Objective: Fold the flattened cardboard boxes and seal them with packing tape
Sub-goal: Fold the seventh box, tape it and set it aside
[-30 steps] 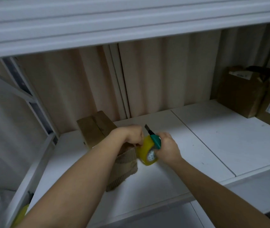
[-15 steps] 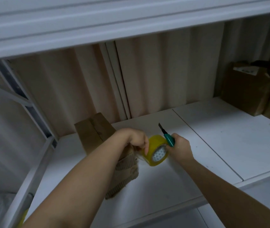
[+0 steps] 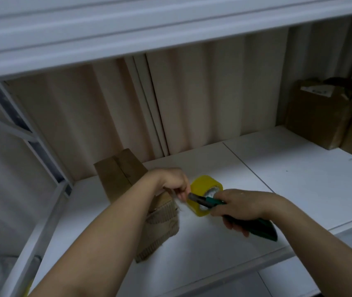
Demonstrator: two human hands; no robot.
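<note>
Head view, centre of the frame: the right hand (image 3: pixel 242 207) is wrapped around a green utility knife (image 3: pixel 230 213), its dark tip pointing left across the face of the yellow packing tape roll (image 3: pixel 205 185). The left hand (image 3: pixel 174 182) sits just left of the roll, fingers curled and apparently pinching the pulled end of the tape — the strip itself is too faint to make out with certainty. The knife tip lies right beside the left fingertips (image 3: pixel 181 195); judging from that closeness, a slip of the tip could nick them, and a loose hold on the tape end could let it snap back onto the roll or stick to itself.

Behind the left forearm, centre-left of the frame, a small folded cardboard box (image 3: pixel 117 174) stands on the white shelf (image 3: pixel 299 185), its top flaps closed along a centre seam; whether it is fully taped cannot be told, and nothing of its inside shows. A knitted beige cloth (image 3: pixel 160 230) lies beside it, partly under the arm. At the right edge — upper right — larger brown cartons (image 3: pixel 321 116) with labels stand closed, contents hidden.
</note>
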